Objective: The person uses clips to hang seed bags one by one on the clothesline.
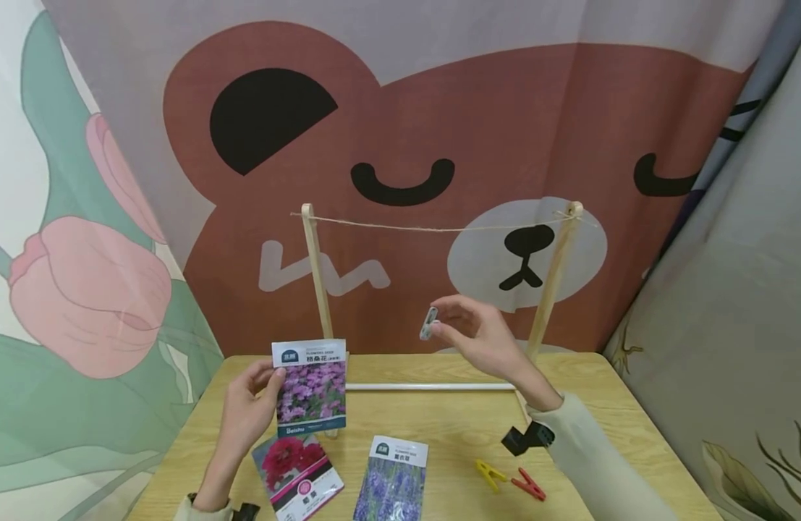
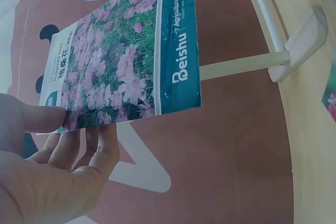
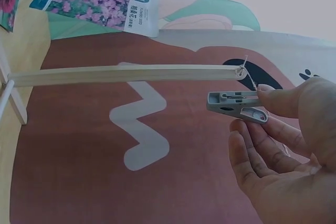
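Note:
My left hand (image 1: 249, 401) pinches the left edge of a flower seed packet (image 1: 311, 394) with pink-purple blossoms, thumb in front and fingers behind. The packet is held upright above the table. Between thumb and fingertips of my right hand (image 1: 481, 336) is a grey clothespin (image 3: 237, 103), raised in front of the wooden stand. A thin string (image 1: 400, 229) runs between the tops of the stand's left post (image 1: 318, 275) and right post (image 1: 553, 282). Both hands are below the string in the head view.
On the table (image 1: 439, 412) lie a red-flower seed packet (image 1: 296, 474) and a lavender packet (image 1: 392, 481). A yellow clothespin (image 1: 490, 475) and a red clothespin (image 1: 529, 485) lie near the right forearm. A white bar (image 1: 429, 387) joins the stand's posts low down. A bear-print curtain (image 1: 439, 123) hangs behind.

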Demonstrator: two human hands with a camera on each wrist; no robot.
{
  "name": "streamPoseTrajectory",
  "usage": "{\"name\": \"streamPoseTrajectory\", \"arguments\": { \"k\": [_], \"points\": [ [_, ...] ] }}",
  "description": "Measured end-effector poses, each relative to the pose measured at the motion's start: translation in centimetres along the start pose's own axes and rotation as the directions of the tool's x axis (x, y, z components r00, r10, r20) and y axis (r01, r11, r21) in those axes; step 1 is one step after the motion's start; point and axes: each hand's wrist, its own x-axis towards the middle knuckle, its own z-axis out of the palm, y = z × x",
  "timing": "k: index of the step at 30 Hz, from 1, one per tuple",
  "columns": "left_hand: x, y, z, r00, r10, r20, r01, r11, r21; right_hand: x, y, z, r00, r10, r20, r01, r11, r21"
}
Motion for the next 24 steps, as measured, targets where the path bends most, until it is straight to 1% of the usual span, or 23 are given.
{"name": "streamPoseTrajectory", "arguments": {
  "k": [4,6,11,17,19,20,24],
  "points": [
    [0.1,0.2,0.1,1.000,-0.008,0.011,0.008,1.000,-0.008,0.5,0.4,0.0,1.000,0.002,0.007,-0.002,1.000,0.011],
    [0.2,0.3,0.3,1.000,-0.016,0.015,0.017,1.000,-0.016,0.8,0.3,0.0,1.000,-0.014,0.008,0.014,1.000,0.021],
    [0.7,0.8,0.8,1.000,-0.009,0.020,0.010,0.999,-0.049,1.5,0.1,0.0,0.999,-0.041,0.017,0.040,0.999,0.033],
    [1.5,1.4,1.2,1.000,0.020,0.011,-0.019,0.996,-0.084,2.5,-0.5,-0.1,0.999,-0.028,0.025,0.027,0.999,0.030],
    [1.7,1.7,1.4,1.000,0.024,0.010,-0.023,0.995,-0.099,2.7,-1.5,-0.1,0.999,-0.027,0.025,0.026,0.999,0.020],
    [1.8,1.9,1.5,1.000,0.029,0.011,-0.027,0.994,-0.105,2.9,-1.6,-0.1,0.999,-0.025,0.024,0.024,1.000,0.017],
    [2.1,2.5,2.0,0.998,0.064,0.023,-0.060,0.990,-0.131,3.5,-2.0,0.0,0.999,-0.034,0.017,0.034,0.999,0.010]
  ]
}}
